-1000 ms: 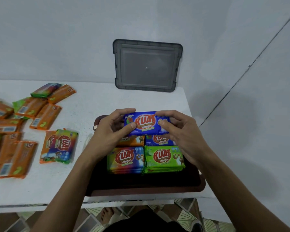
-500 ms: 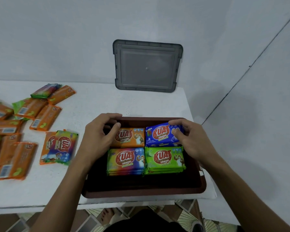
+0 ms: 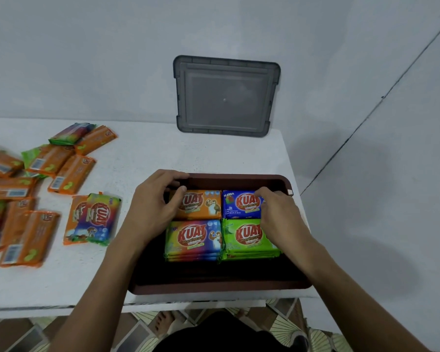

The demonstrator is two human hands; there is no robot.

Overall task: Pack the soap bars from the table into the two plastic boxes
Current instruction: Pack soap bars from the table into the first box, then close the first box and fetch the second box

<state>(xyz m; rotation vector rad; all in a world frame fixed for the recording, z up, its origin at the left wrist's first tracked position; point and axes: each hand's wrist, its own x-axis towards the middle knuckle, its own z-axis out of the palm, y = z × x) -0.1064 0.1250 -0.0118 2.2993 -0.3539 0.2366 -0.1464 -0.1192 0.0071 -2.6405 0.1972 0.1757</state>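
Observation:
A dark brown plastic box (image 3: pixel 215 288) sits at the table's front right corner. It holds four stacks of soap bars: orange (image 3: pixel 203 205) far left, blue (image 3: pixel 240 205) far right, rainbow (image 3: pixel 192 237) near left, green (image 3: pixel 244 236) near right. My left hand (image 3: pixel 155 207) curls around the left end of the orange stack, thumb on its top. My right hand (image 3: pixel 280 217) rests on the right end of the blue bar and overlaps the green stack. The near part of the box is bare.
Several loose bars, mostly orange (image 3: pixel 71 175), lie on the white table (image 3: pixel 163 153) to the left; a rainbow bar (image 3: pixel 101 219) is nearest the box. A grey lid (image 3: pixel 225 97) leans against the wall behind. The table ends just right of the box.
The blue bar, held above the box in both hands, came down onto the far right stack. My left hand shifted to the orange stack; my right hand stayed on the blue bar.

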